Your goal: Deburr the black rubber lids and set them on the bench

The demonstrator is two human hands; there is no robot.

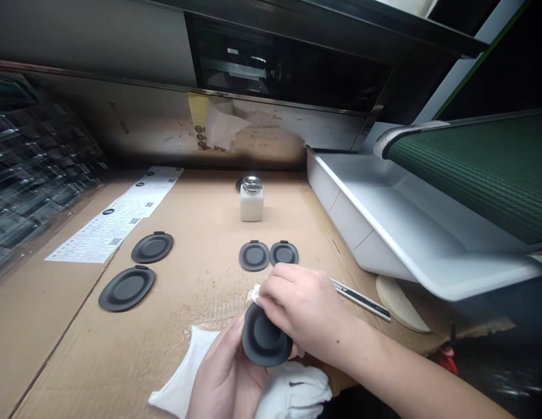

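My left hand [227, 366] holds a round black plastic lid [267, 336], its fingers around the rim and its dished face turned up toward me. Over the lid's far edge, my right hand [301, 305] pinches a small white cloth [255, 293] against it. Beneath my hands lie a white cloth [181, 372] and a bunched white glove-like fabric [294, 393]. Just beyond, two similar black lids [254, 256] rest side by side on the cardboard. Another pair of lids [127, 288] lies to the left.
A square white bottle with a metal cap [252, 201] stands mid-table. Printed label sheets [117, 218] lie left, near stacked clear plastic trays [35, 169]. A utility knife [362, 299] lies right, below a white bin [340, 215] beside a green conveyor belt [480, 169].
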